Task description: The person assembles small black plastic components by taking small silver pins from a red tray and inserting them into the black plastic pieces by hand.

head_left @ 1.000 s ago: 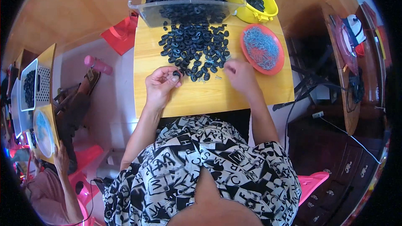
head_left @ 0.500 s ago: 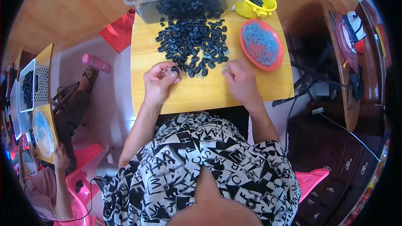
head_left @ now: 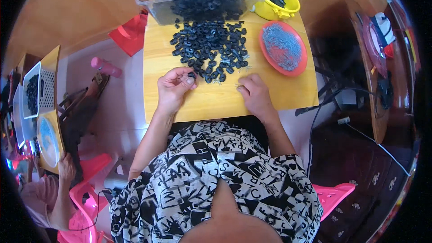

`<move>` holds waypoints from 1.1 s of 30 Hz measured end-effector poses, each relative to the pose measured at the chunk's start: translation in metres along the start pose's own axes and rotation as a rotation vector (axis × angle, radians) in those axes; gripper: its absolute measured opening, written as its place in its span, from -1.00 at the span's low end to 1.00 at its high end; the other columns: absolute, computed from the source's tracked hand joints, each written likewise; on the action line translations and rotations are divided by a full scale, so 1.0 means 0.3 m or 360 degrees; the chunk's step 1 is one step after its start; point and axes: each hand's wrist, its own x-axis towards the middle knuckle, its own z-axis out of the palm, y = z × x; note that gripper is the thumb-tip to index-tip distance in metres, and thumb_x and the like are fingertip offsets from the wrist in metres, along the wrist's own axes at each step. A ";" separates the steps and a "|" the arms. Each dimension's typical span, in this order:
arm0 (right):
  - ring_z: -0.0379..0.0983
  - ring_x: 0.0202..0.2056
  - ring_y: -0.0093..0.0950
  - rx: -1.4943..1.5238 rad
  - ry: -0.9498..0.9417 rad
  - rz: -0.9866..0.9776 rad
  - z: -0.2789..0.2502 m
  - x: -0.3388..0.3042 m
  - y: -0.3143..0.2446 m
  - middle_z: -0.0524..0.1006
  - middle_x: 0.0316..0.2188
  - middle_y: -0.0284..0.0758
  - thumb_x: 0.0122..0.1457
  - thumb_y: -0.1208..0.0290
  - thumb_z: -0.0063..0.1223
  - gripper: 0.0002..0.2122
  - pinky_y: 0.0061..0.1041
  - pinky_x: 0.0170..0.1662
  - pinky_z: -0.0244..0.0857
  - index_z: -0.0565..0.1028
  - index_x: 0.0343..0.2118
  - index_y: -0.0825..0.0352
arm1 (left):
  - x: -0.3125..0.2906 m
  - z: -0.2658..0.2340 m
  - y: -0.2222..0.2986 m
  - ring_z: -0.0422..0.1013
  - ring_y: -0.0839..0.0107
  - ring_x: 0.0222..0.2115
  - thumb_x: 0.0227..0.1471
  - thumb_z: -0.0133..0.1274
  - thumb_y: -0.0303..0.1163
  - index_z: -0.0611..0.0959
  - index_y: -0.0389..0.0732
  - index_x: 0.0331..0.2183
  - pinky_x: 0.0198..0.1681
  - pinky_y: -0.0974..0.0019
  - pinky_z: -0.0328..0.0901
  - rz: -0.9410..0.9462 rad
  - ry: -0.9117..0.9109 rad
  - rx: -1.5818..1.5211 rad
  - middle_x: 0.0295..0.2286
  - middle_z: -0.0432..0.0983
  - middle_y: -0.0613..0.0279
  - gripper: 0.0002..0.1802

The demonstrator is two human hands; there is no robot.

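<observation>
Between the thumb and fingers of my left hand (head_left: 173, 91) is a small black oval plastic part (head_left: 191, 75), held just above the front of the table. My right hand (head_left: 257, 93) is low over the wood to the right, its thumb and index finger pinched together. Whatever is in that pinch is too small to make out. Ahead of both hands spreads a loose pile of similar black parts (head_left: 208, 40). A few thin silvery metal pieces (head_left: 219, 81) lie at the pile's near edge. Many more of these fill a red plate (head_left: 304, 57) beyond my right hand.
A clear plastic bin (head_left: 153, 11) full of black parts stands at the table's far side. Right of it is a yellow tub (head_left: 293, 9) with more. At far left, another person's arm (head_left: 66, 184) rests by a second table with a white basket (head_left: 47, 87).
My right hand has come down slightly toward the table and left, and is now sharp rather than blurred. My left hand keeps its hold on the black part. The view has shifted a little.
</observation>
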 end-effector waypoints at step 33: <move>0.31 -0.57 -0.61 0.1161 -0.0346 0.0375 0.085 0.149 -0.211 0.41 -0.61 -0.37 -0.07 0.61 0.14 -0.92 -0.58 -0.51 0.21 0.45 -0.50 0.40 | -0.023 0.017 0.014 0.37 0.47 -0.37 -0.12 0.07 -0.69 0.59 -0.38 -0.36 -0.31 0.46 0.27 0.0220 -0.0396 0.0749 -0.36 0.47 0.15 -0.83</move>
